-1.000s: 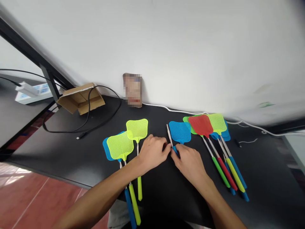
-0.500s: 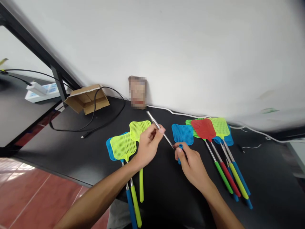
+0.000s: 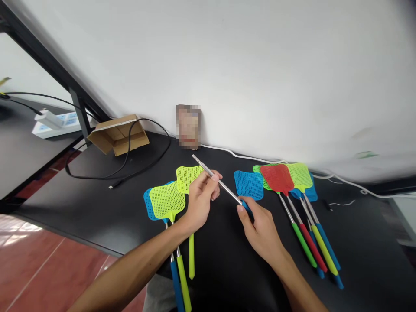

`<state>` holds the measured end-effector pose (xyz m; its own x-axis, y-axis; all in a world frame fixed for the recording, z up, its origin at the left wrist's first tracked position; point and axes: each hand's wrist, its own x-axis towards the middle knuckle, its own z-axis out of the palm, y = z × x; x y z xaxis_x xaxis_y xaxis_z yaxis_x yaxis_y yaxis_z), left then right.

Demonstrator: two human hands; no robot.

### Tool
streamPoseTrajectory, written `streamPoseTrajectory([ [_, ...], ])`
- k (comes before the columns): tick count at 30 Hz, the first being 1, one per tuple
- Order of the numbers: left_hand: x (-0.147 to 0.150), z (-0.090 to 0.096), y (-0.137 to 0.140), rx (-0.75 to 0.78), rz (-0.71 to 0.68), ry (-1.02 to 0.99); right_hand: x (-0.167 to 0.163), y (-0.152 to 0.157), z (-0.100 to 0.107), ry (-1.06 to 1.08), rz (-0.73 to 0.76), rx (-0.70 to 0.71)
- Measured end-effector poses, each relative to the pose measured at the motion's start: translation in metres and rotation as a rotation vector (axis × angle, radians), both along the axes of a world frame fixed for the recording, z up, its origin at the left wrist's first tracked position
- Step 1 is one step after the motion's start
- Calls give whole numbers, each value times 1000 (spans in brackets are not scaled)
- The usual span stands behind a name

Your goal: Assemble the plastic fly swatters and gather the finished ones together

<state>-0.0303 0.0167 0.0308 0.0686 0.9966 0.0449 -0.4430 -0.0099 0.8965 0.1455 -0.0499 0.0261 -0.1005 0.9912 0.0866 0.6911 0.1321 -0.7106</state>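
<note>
My left hand [image 3: 202,201] is closed around a thin silver metal rod [image 3: 231,193], which slants from upper left to lower right. My right hand [image 3: 261,223] is wrapped around a blue handle grip [image 3: 246,208], mostly hidden by the fingers. The rod's lower end meets the grip's mouth; how deep it sits I cannot tell. Beyond the right hand lies a blue mesh swatter head [image 3: 248,185], with no rod visible on it. Beside the left hand lie a yellow-green fly swatter [image 3: 167,201], partly over a blue one [image 3: 148,206], and another yellow-green swatter head [image 3: 188,178].
To the right, several fly swatters lie fanned together, a red one [image 3: 277,178] on top. An open cardboard box [image 3: 120,134] and a black cable [image 3: 129,151] occupy the back left. A blurred-out item [image 3: 189,128] leans against the wall, near a white cable [image 3: 227,150].
The blue grip has turned from upright into line with the rod, and the rod's lower end now meets it. The rod's upper end has shifted slightly left.
</note>
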Motion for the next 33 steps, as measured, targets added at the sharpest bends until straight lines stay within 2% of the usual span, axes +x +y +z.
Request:
streamPoseTrajectory([
  [11,0,-1,1,-29,-27,24,1,-4,1,108,-67,16],
  [15,1,-2,0,-21,-42,54,0,-4,0,148,-175,113],
  [19,1,-3,0,-9,-50,92,0,-4,-2,85,-243,250],
  [23,0,-3,0,-10,-53,124,0,-3,-3,-30,-185,373],
  [27,0,-3,1,-16,-68,127,1,-2,-5,-51,-106,401],
  [33,0,-2,1,12,-110,186,3,-2,-8,-77,-105,403],
])
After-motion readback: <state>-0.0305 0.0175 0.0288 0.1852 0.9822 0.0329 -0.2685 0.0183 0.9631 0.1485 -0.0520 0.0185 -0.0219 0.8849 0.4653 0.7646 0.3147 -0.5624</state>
